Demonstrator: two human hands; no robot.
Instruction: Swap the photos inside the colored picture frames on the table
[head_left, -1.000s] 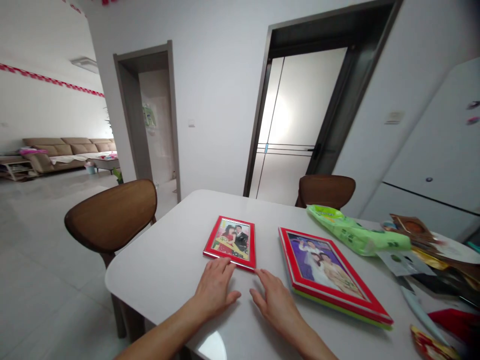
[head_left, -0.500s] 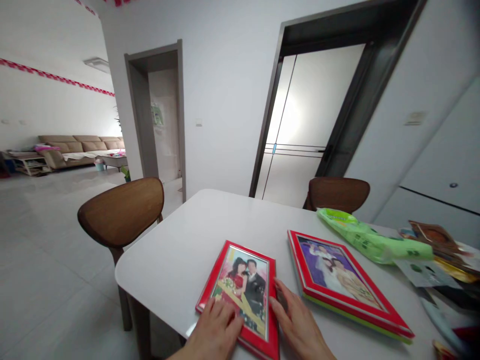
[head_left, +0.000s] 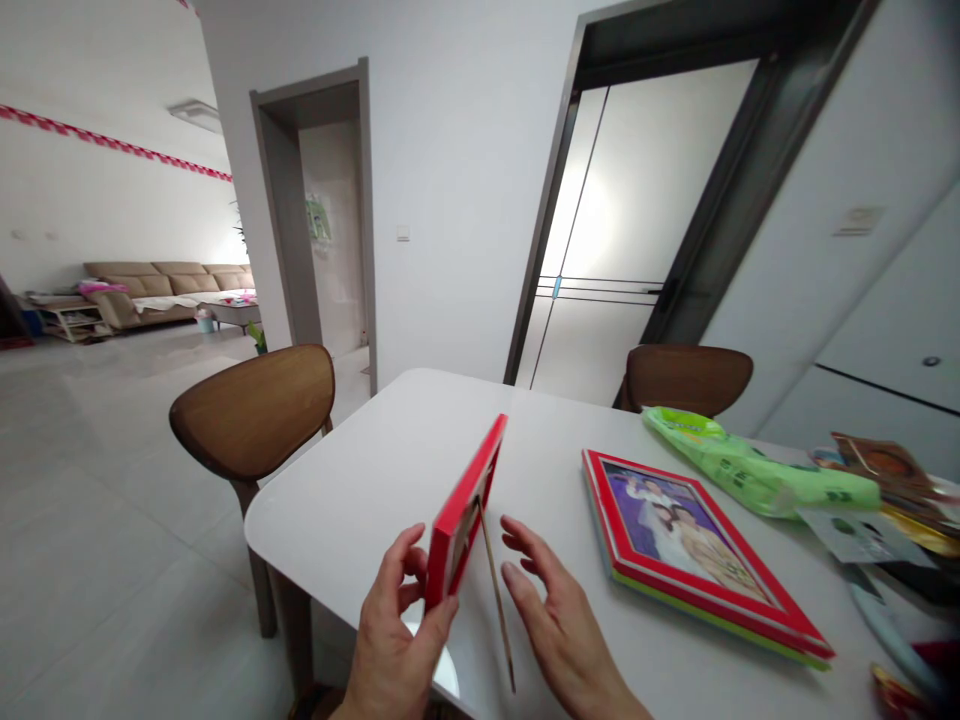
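Note:
A red photo frame (head_left: 466, 500) stands on edge above the white table, turned so that its back faces right. My left hand (head_left: 401, 620) grips its near lower end between thumb and fingers. From the back of the frame a thin support leg (head_left: 496, 595) sticks out towards me; the picture side is hidden. My right hand (head_left: 555, 615) is just right of the leg, fingers apart and curved, holding nothing. Further right lies a larger red photo frame (head_left: 697, 550), face up with a wedding picture, on top of something with a green edge.
The white table (head_left: 360, 480) has a rounded left corner. Beyond the larger frame lies a green plastic bag (head_left: 765, 475), with assorted packets and papers at the right edge. Wooden chairs stand at the left (head_left: 259, 410) and at the far side (head_left: 686, 380).
The smaller photo frame, flat and face up before, has been raised and turned on edge in my left hand. Its support leg now shows. My right hand has come away from it.

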